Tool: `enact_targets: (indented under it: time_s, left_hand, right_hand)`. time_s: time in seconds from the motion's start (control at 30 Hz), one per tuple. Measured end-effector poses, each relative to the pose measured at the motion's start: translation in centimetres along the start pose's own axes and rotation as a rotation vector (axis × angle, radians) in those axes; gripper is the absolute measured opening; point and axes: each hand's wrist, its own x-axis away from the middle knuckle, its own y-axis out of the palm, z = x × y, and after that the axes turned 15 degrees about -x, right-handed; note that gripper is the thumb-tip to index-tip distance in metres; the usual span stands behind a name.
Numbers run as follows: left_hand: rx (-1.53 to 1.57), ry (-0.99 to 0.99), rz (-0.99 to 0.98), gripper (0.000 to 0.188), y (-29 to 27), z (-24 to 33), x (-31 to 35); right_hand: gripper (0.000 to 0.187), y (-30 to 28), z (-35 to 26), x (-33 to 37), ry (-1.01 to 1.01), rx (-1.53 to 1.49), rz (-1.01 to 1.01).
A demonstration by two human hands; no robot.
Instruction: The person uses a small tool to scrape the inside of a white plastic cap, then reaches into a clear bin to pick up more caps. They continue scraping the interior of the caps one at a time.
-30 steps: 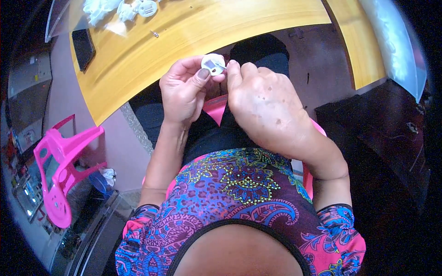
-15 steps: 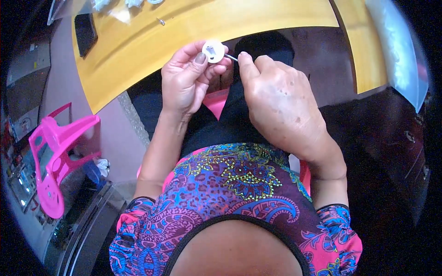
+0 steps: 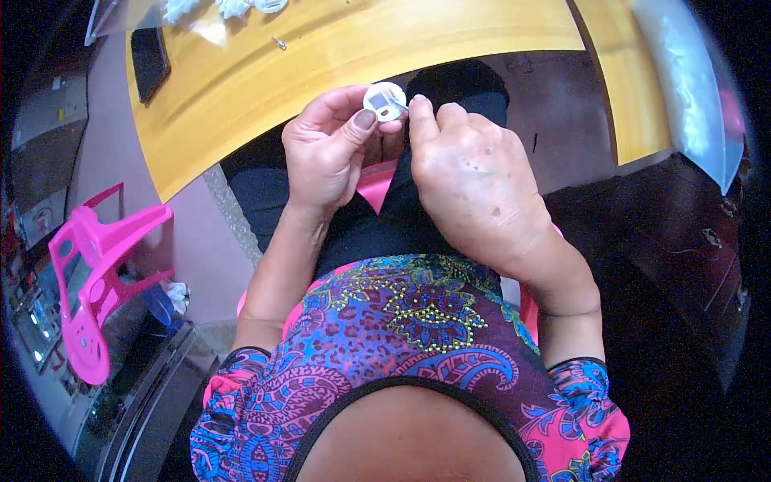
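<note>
We've got a small round white plastic disc (image 3: 384, 101) at 12 o'clock, pinched snugly in our left hand (image 3: 328, 153). Our right hand (image 3: 479, 173) grips a thin silvery metal rod (image 3: 401, 105), tip around the disc's 3 o'clock side.

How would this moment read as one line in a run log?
left hand: holds round white piece | right hand: holds thin metallic rod, tip over the piece | yellow table: dark flat object, small metallic item
</note>
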Motion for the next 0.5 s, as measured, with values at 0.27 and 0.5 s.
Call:
enact_targets:
  time_s: [0.27, 0.5]
  left_hand:
    - [-0.012, 0.028, -0.009, 0.023, -0.7, 0.0, 0.1]
    - [-0.084, 0.043, -0.026, 0.028, -0.9, -0.3, -0.2]
  right_hand:
    - [0.033, 0.6, -0.2, -0.2, -0.094, 0.110, -0.014]
    - [0.032, 0.6, -0.4, -0.5, -0.066, 0.118, -0.043]
